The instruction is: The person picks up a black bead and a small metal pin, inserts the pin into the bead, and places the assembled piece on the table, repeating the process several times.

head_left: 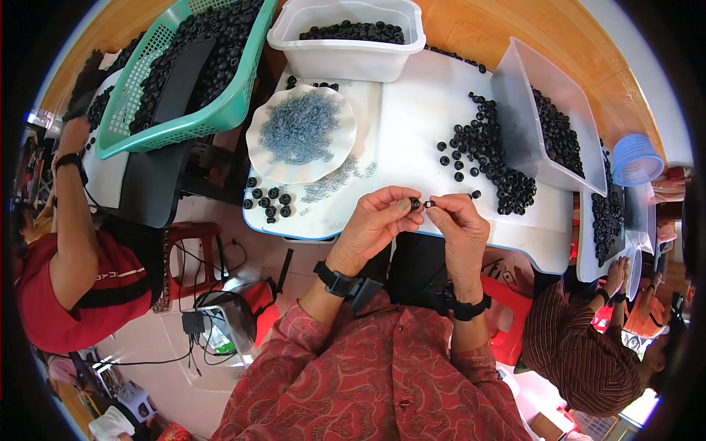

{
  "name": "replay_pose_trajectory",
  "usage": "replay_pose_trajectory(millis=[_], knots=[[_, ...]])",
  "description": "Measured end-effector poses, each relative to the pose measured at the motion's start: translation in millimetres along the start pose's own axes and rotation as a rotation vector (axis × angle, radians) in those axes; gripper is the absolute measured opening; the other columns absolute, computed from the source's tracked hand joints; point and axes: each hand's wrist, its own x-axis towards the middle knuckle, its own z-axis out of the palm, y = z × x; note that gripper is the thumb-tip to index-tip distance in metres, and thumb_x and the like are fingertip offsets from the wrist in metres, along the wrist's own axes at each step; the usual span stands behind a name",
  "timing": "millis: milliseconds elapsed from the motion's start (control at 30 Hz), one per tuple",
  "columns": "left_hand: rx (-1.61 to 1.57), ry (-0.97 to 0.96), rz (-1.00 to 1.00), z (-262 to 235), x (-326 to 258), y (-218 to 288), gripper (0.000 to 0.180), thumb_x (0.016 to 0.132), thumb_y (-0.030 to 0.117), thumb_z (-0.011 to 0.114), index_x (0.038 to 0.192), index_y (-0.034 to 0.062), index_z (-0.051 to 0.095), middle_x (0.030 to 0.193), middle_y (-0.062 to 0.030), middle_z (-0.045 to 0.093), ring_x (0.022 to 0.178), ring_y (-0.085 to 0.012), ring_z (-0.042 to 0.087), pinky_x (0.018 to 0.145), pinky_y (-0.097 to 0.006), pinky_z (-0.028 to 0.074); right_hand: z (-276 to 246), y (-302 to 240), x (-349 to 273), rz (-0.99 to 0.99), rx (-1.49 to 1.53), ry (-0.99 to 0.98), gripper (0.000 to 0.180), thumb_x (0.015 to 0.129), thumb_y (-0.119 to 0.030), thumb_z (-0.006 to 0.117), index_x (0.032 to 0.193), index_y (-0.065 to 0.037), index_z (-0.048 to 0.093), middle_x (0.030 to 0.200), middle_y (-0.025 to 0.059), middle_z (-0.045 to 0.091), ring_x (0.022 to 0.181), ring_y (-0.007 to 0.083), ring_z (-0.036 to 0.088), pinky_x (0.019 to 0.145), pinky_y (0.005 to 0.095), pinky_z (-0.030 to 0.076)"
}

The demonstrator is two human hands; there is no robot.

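The left hand [376,223] is pinching a round black bead [415,204], the right hand [462,226] a tiny dark piece [430,204]; neither long axis is showing clearly.

We count one left hand [380,220] with one black bead [415,205], and one right hand [462,228] with one small dark piece [431,204]. We find one green basket [158,137], one white tub [346,62], one clear bin [515,92] and one white plate [294,173]. About nine loose beads [273,192] lie near the plate; we cannot number the heaps.
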Motion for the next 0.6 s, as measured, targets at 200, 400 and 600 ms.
replay_pose_trajectory(millis=[200,400,600], knots=[[-0.005,0.004,0.003,1.2,0.1,0.5,0.023,0.099,0.006,0.06,0.12,-0.0035,0.063,0.107,-0.0129,0.07,0.091,-0.0198,0.071,0.079,-0.029,0.06,4.6,-1.5,0.0,0.016,0.004,-0.012,0.016,0.086,0.007,0.072,0.1,0.001,0.072,0.098,0.0047,0.063,0.086,0.0113,0.064,0.077,0.0223,0.052],[-0.017,0.013,0.004,1.9,0.1,0.4,0.024,0.098,0.005,0.06,0.121,-0.0048,0.062,0.108,-0.0137,0.069,0.092,-0.0203,0.071,0.082,-0.03,0.061,7.5,-3.1,0.3,0.027,0.048,-0.028,0.014,0.087,0.007,0.07,0.1,0.002,0.071,0.099,0.0058,0.063,0.088,0.0129,0.066,0.08,0.0241,0.054],[-0.019,0.011,0.01,1.8,0.4,-0.2,0.023,0.099,0.004,0.06,0.12,-0.0041,0.063,0.108,-0.0132,0.069,0.092,-0.0201,0.07,0.081,-0.03,0.061,6.8,-1.4,0.3,0.023,0.036,-0.033,0.014,0.087,0.006,0.071,0.1,0.001,0.071,0.099,0.0053,0.063,0.088,0.0131,0.066,0.08,0.0242,0.054]])
